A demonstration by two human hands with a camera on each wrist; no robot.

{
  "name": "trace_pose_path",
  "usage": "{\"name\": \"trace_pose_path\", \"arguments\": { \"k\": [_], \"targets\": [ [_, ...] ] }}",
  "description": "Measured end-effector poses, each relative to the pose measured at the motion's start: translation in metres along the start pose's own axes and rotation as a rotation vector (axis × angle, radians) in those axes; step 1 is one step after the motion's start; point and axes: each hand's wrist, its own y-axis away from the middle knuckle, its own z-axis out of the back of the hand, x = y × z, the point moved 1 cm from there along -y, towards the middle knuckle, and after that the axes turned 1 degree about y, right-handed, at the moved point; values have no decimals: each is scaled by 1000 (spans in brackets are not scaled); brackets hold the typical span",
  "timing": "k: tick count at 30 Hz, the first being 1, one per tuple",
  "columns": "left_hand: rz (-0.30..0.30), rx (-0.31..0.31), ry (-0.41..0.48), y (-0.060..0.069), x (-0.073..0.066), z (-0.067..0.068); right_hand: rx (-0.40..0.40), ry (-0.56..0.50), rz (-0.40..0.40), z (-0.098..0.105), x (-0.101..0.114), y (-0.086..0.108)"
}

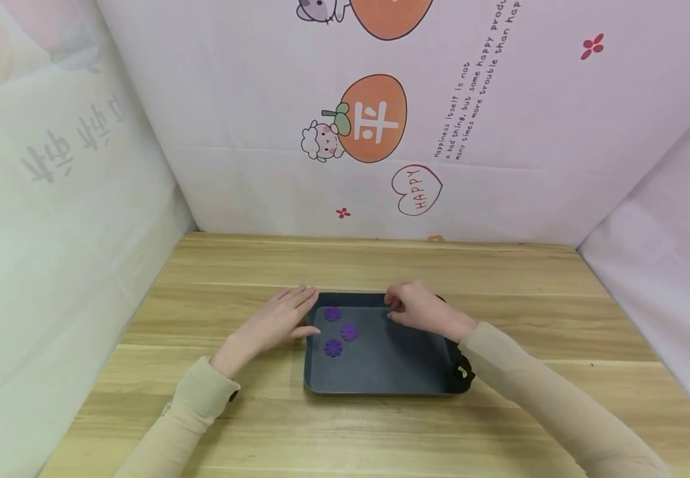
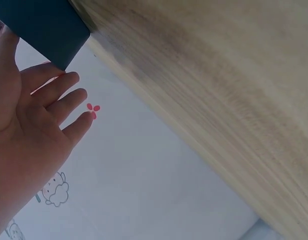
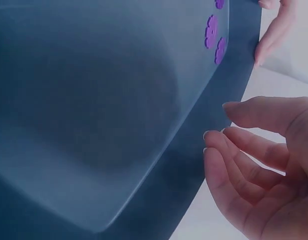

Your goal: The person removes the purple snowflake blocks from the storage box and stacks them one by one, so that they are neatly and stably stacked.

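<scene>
A dark rectangular tray (image 1: pixel 387 372) lies on the wooden table. Three purple flower-shaped discs (image 1: pixel 349 332) lie flat near its left side, also visible as purple discs (image 3: pixel 210 31) in the right wrist view. My left hand (image 1: pixel 273 322) touches the tray's back-left corner, fingers extended and thumb over the left rim; the left wrist view shows this hand (image 2: pixel 34 120) against the tray wall (image 2: pixel 49 30). My right hand (image 1: pixel 422 309) is at the tray's back rim. In the right wrist view its fingers (image 3: pixel 228 175) are loosely bent, the thumb apart, with nothing visible between them.
A small black object (image 1: pixel 463 372) with a yellowish mark is at the tray's front-right corner, partly beside my sleeve. The wooden table (image 1: pixel 249 425) extends around the tray. White printed sheets (image 1: pixel 249 172) stand behind the table and on both sides.
</scene>
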Motion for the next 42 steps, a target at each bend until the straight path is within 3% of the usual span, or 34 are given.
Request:
{"name": "trace_pose_path", "arguments": {
  "k": [17,27,34,42],
  "targets": [
    [-17,-12,-11,-1,0,3,48,18,74,-13,19,-16],
    [-43,-37,-35,-2,0,2,131,28,104,-27,30,-27],
    [-58,-51,-44,-2,0,1,193,29,90,-33,35,-33],
    [-58,-64,-41,-1,1,-1,211,59,87,-37,40,-34]
  ]
}}
